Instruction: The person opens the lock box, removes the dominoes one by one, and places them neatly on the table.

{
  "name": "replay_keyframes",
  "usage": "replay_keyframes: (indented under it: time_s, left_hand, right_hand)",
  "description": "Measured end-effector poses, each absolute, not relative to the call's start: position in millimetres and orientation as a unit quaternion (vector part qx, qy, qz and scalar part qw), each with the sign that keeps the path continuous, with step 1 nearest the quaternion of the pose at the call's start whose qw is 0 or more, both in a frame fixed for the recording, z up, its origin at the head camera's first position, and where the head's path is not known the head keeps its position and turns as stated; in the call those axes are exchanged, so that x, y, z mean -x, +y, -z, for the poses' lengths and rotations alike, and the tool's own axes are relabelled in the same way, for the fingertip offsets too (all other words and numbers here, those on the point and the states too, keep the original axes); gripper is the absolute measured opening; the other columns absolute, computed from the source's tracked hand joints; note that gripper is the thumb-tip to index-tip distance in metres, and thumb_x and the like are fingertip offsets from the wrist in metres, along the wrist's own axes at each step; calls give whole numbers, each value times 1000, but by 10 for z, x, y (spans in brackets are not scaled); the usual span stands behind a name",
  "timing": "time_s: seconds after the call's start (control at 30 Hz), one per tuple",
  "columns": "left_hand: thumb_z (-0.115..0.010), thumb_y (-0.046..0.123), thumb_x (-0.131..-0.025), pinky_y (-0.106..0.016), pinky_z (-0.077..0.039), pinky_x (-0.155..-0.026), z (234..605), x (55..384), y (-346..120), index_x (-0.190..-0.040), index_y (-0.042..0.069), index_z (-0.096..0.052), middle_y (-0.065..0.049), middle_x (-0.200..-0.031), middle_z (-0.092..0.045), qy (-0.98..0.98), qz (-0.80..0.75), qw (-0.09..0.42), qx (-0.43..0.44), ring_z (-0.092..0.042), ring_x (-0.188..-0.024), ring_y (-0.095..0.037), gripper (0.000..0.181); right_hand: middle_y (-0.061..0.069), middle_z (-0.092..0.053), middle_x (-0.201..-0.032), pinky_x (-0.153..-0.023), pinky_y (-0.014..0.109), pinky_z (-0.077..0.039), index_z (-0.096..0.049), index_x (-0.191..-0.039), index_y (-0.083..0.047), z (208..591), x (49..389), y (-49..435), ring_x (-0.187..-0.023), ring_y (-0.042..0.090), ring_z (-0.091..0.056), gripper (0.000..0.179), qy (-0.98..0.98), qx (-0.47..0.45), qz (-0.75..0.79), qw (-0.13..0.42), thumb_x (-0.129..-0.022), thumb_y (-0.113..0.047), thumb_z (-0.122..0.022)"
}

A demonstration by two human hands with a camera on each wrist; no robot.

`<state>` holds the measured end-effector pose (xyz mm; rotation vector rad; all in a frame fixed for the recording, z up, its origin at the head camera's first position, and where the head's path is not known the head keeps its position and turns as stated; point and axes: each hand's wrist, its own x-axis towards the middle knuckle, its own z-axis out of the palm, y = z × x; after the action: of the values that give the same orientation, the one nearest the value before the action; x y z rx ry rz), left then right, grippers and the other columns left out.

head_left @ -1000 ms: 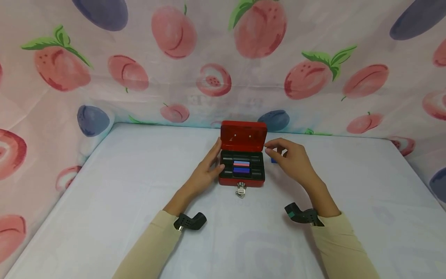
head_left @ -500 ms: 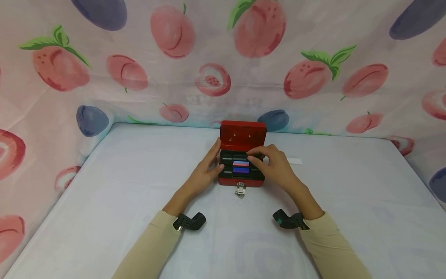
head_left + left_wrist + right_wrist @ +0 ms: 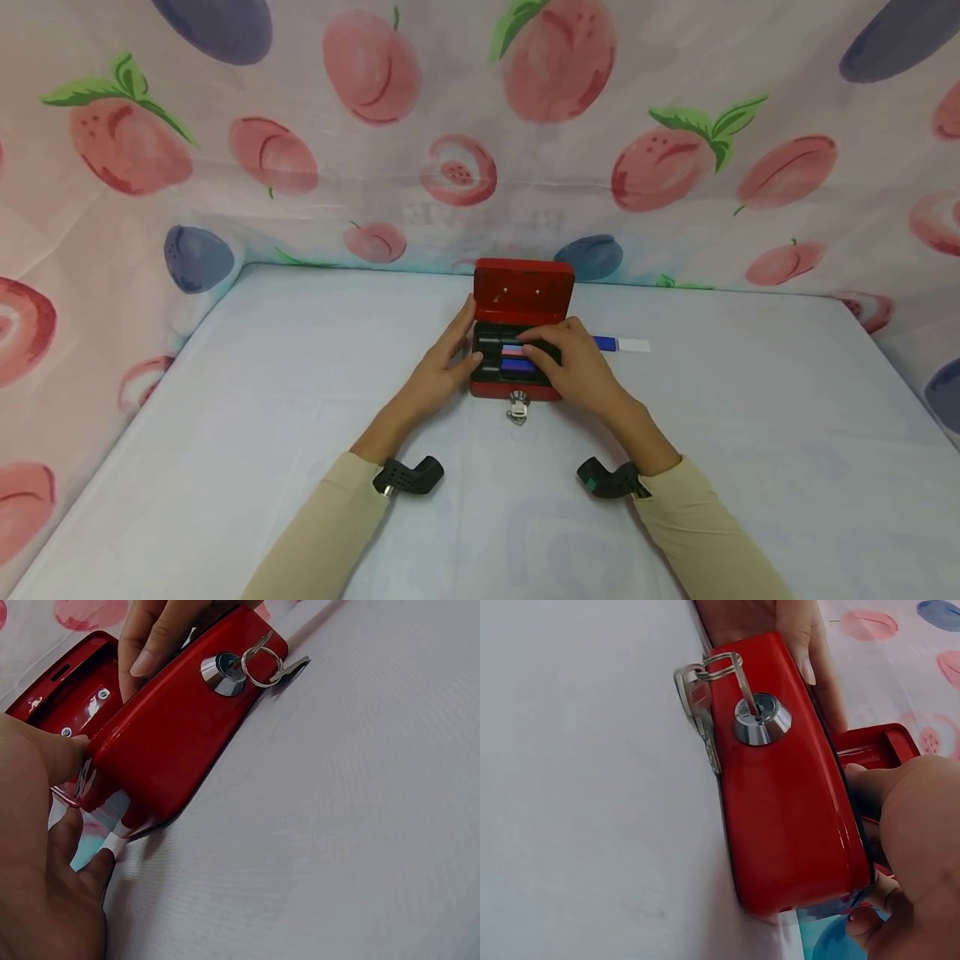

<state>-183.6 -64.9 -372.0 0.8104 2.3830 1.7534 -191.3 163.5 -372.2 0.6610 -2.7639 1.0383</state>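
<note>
A small red cash box (image 3: 517, 390) stands with its lid (image 3: 522, 292) raised, showing a black tray (image 3: 487, 340). My left hand (image 3: 441, 367) holds the box's left side, thumb over the rim and fingers along the outside. From the right, my right hand (image 3: 577, 367) reaches into the tray. Its thumb and forefinger pinch the right end of a pink and light blue bar (image 3: 512, 351), which they partly cover. A dark blue and purple bar (image 3: 514, 365) lies in front of it. In both wrist views the box wall hides the tray's contents.
Keys (image 3: 697, 705) hang by a ring from the lock (image 3: 761, 720) on the box's front. A blue and white strip (image 3: 606, 343) lies on the white-covered table (image 3: 750, 400), right of the box. A fruit-patterned cloth (image 3: 555, 150) rises behind.
My right hand has moved left from beside the box into the tray, uncovering the blue and white strip on the table. My left hand has stayed on the box.
</note>
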Motion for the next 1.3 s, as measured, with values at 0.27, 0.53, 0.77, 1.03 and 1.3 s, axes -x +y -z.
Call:
replay_keyframes:
  time_s: [0.27,0.53,0.77,1.03,1.3]
  left_hand:
    - [-49,-2,-96,-42,-20,-113,3720,1836,-652,-152,2,-11,-13,-159,-8,775,-574,40,-261,-11,-144,-25,68]
    - [-49,-1,-97,-42,-20,-113,3724,1840,-645,-152,3,-11,-12,-159,-8,778,-571,42,-258,-11,-144,-24,68]
    - [-49,-1,-97,-42,-21,-113,3718,1839,-645,-153,4,-11,-11,-159,-8,781,-568,42,-257,-11,-144,-24,68]
    - [-49,-2,-96,-43,-21,-113,3713,1840,-642,-152,3,-12,-12,-159,-8,778,-571,42,-259,-11,-144,-25,67]
    - [-49,-3,-96,-43,-21,-113,3721,1837,-647,-152,1,-12,-13,-159,-8,773,-575,39,-265,-11,-144,-25,68]
  right_hand:
    - [7,-63,-99,-73,38,-45,-71,-113,-13,3724,1906,1609,-93,23,-45,22,-917,-213,-334,49,-93,-19,-63]
    - [7,-61,-98,-72,35,-44,-71,-113,-15,3723,1905,1608,-93,21,-45,22,-922,-204,-327,42,-94,-19,-62]
    - [7,-58,-96,-68,33,-44,-72,-114,-16,3728,1902,1611,-89,20,-45,22,-923,-206,-322,43,-95,-19,-62]
    - [8,-57,-93,-65,32,-44,-72,-114,-15,3730,1897,1605,-87,20,-45,22,-927,-207,-309,43,-95,-19,-61]
    - [6,-56,-88,-63,31,-43,-73,-112,-15,3732,1894,1595,-84,19,-44,21,-927,-208,-309,50,-93,-19,-63]
